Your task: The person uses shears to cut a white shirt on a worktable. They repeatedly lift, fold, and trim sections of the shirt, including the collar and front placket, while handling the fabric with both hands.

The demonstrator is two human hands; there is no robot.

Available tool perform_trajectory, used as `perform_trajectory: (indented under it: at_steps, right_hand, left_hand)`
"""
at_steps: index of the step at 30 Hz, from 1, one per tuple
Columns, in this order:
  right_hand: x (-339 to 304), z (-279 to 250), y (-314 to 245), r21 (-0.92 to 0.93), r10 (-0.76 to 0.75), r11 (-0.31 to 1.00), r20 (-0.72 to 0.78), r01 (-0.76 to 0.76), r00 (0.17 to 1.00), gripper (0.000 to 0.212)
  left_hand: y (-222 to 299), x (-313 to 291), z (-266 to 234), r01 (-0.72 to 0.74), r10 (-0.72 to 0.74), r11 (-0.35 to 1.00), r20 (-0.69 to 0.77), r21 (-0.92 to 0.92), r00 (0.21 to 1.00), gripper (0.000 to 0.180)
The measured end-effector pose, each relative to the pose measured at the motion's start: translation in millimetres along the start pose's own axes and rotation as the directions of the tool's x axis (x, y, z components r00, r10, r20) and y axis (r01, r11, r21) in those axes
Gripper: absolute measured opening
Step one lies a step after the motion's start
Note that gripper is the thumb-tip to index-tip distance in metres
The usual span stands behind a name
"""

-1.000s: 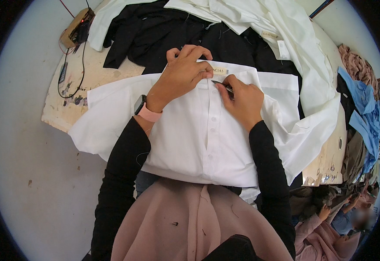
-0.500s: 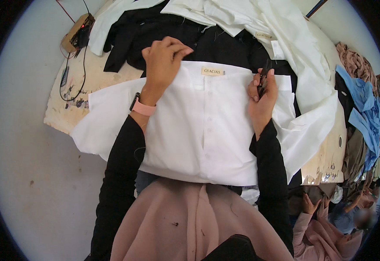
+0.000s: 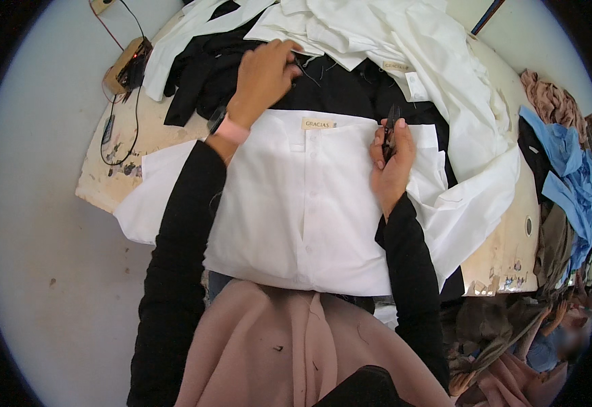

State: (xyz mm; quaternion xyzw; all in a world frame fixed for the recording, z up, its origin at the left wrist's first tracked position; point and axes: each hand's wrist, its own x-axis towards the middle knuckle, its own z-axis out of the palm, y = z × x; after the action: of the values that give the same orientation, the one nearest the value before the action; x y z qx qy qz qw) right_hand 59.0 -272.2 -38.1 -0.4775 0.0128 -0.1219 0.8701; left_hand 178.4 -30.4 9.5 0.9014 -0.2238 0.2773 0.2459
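A white buttoned shirt (image 3: 269, 203) lies across the near side of the table and over its edge, collar end away from me and a cream label at its neck. My left hand (image 3: 266, 73), with a pink-strapped watch on the wrist, hovers beyond the shirt over a black garment (image 3: 336, 85). Its fingers are bent together and slightly blurred; what they pinch, if anything, is hidden. At the shirt's upper right, my right hand (image 3: 392, 163) is closed around black thread snips (image 3: 389, 136), blades pointing away from me.
More white garments (image 3: 472, 115) are heaped on the table's far and right sides. A small box with cables (image 3: 127, 68) sits at the far left. Blue and brown clothes (image 3: 567, 156) hang off the right, where other people work at the lower right. Loose threads lie on the black garment.
My left hand has moved farther away over the black garment. My right hand with the snips has shifted slightly left and nearer. At lower right, a co-worker's hands have moved down with dark cloth.
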Motion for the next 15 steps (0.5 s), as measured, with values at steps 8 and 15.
perform_trajectory:
  at_steps: [8, 15]
  right_hand:
    - [-4, 5, 4, -0.350, 0.000, 0.935, 0.140, 0.049, 0.990, 0.032]
    - [-12, 7, 12, -0.892, -0.082, 0.235, 0.377, 0.385, 0.923, 0.024]
  left_hand:
    - [35, -45, -7, -0.039, 0.161, 0.973, 0.547, -0.228, 0.822, 0.040]
    - [41, -61, -17, 0.009, 0.063, 0.981, 0.364, -0.194, 0.929, 0.058]
